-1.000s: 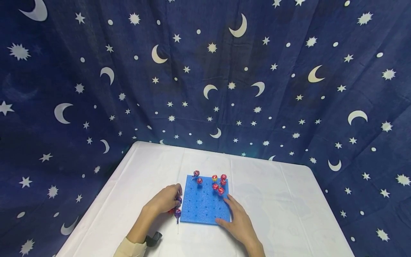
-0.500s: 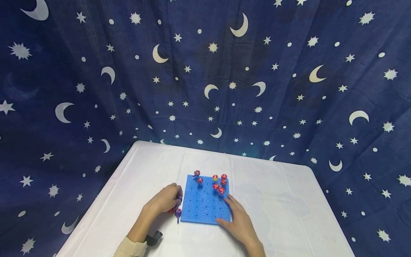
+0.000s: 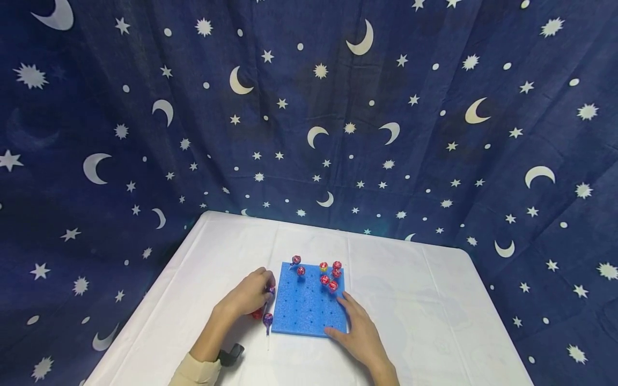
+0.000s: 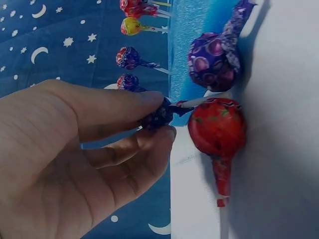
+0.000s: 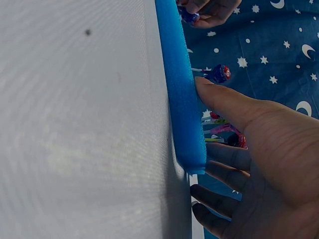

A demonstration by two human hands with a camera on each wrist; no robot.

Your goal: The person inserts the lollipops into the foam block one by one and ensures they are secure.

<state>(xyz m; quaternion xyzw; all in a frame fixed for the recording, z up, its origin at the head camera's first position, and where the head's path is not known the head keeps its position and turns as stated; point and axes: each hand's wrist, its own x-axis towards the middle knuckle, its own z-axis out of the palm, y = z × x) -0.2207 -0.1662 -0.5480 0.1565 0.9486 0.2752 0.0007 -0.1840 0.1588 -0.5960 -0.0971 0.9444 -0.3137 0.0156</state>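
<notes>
Beside the left edge of a blue foam board (image 3: 304, 303) with rows of holes, my left hand (image 3: 247, 296) pinches a dark blue-purple wrapped lollipop (image 4: 158, 117) by its head, between thumb and fingers. Its white stick points toward the board side in the left wrist view. Below that hand, a red lollipop (image 4: 218, 129) and a purple lollipop (image 3: 267, 320) lie on the white cloth. My right hand (image 3: 359, 332) rests against the board's right side, fingers spread, thumb near the front edge. Several lollipops, including a red one (image 3: 333, 286), stand in the board's far part.
A white cloth (image 3: 425, 311) covers the table. A yellow-and-red lollipop (image 3: 323, 266) and two dark-wrapped ones, one at the far-left corner (image 3: 296, 260), rise from the board. A starry blue curtain (image 3: 309, 107) hangs behind. A black band (image 3: 232, 355) is at the left wrist.
My left hand has lifted slightly and moved a little away from the near edge with the pinched lollipop, uncovering more of the red lollipop. The right hand and board have stayed put.
</notes>
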